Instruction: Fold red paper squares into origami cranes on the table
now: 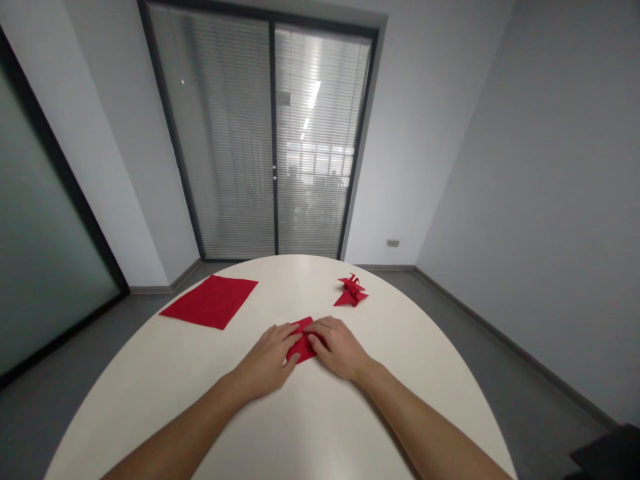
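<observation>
So there's one small piece of folded red paper (pixel 304 348) in the middle of the table, plus one bigger flat red sheet (pixel 213 301) at far left and one clump of pointy red origami (pixel 352 292) at far right; can't tell how many pieces make up that clump. Two hands, both bare. The table (pixel 300 433) is a pale one with a rounded far edge, kinda glossy. Room's pretty plain: light walls (pixel 545 187), grey floor (pixel 440 287), two glass panels with blinds (pixel 215 147) across the far side, and one dark thing (pixel 610 453) at near right. The small paper sits right between the hands: left hand (pixel 267 358) is loosely open, fingers out and resting on its left side, right hand (pixel 337 345) is curved over its right side, can't tell if it's pinching.
</observation>
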A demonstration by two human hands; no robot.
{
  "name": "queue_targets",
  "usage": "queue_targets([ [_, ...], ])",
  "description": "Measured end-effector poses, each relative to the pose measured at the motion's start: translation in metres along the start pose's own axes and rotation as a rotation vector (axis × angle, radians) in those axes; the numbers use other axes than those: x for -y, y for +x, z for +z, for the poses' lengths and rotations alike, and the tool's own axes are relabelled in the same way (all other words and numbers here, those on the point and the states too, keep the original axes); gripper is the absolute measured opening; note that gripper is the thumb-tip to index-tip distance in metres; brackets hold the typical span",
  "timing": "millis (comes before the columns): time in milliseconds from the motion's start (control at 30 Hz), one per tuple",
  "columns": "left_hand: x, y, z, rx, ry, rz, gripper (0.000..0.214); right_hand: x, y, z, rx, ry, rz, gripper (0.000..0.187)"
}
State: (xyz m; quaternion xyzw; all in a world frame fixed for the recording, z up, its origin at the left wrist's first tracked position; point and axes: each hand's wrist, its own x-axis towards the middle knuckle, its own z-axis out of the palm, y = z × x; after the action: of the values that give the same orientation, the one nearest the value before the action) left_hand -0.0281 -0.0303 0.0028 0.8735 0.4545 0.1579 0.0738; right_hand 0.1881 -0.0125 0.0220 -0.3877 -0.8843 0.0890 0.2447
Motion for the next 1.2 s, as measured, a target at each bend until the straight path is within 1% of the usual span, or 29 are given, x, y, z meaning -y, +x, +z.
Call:
queue_targets([
  [67, -0.001, -0.001, -0.003, 0.056, -0.013, 0.027, 0.048, -0.003, -0.001, 0.002, 0.029, 0.008, -0.016, 0.038],
  [100, -0.002, -0.001, -0.004, 0.082, -0.017, 0.032, 0.048, -0.004, -0.002, 0.002, 0.063, 0.004, -0.014, 0.043],
  [200, 0.000, -0.002, -0.005, 0.136, -0.005, 0.020, 0.052, -0.007, -0.005, 0.005, 0.196, -0.020, 0.048, 0.055],
  [300, 0.002, -0.004, -0.002, 0.162, 0.039, -0.010, 0.056, -0.006, -0.007, 0.004, 0.268, -0.029, 0.101, 0.058],
  [400, 0.000, -0.005, -0.001, 0.162, 0.101, -0.052, 0.059, -0.004, -0.007, 0.003, 0.279, -0.042, 0.142, 0.059],
  [533, -0.005, -0.004, -0.004, 0.169, 0.176, -0.112, 0.061, -0.003, -0.007, 0.002, 0.279, -0.043, 0.187, 0.060],
  [600, -0.006, -0.003, -0.005, 0.143, 0.199, -0.111, 0.061, -0.003, -0.007, 0.002, 0.279, -0.044, 0.200, 0.060],
  [667, -0.006, -0.002, -0.004, 0.085, 0.207, -0.077, 0.059, -0.003, -0.007, 0.002, 0.273, -0.052, 0.215, 0.060],
  [733, -0.004, -0.002, -0.002, 0.053, 0.185, -0.015, 0.058, -0.003, -0.007, 0.003, 0.257, -0.063, 0.232, 0.060],
  [833, -0.001, -0.003, 0.002, 0.092, 0.110, 0.044, 0.055, -0.005, -0.007, 0.004, 0.252, -0.071, 0.241, 0.062],
  [1000, -0.001, -0.003, 0.003, 0.132, 0.047, -0.015, 0.055, -0.010, -0.008, 0.003, 0.324, -0.061, 0.252, 0.070],
  [1200, -0.001, 0.001, 0.002, 0.120, 0.028, -0.056, 0.053, -0.015, -0.009, -0.002, 0.378, -0.043, 0.271, 0.079],
])
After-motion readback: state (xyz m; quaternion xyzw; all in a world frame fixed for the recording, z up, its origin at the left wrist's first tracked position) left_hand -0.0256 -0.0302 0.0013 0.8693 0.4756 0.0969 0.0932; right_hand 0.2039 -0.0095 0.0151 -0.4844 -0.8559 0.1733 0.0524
